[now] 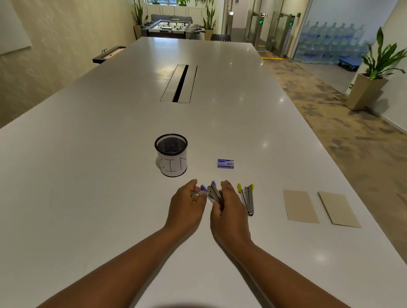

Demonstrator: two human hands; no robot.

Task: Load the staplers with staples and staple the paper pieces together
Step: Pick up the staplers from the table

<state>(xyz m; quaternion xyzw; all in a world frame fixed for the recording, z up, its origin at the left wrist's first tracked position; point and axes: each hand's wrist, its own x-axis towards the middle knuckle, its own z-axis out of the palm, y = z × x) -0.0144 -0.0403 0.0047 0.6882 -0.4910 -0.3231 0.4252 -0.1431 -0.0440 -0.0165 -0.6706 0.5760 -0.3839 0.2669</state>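
Observation:
A purple-tipped metal stapler (211, 192) is hinged open between my hands, just above the white table (100, 195). My right hand (228, 203) grips its body from the right. My left hand (189, 198) pinches the purple-tipped arm on the left. To the right, a yellow-tipped stapler (248, 198) lies opened flat on the table. A small blue staple box (225, 163) sits shut beyond the staplers. Two brown paper pieces (300, 209) (338, 209) lie side by side at the right, apart from each other.
A black mesh cup with a white label (171, 154) stands left of the staple box. A cable slot (179, 83) runs along the table's middle, farther away. The table's right edge drops to carpeted floor with a potted plant (374, 76).

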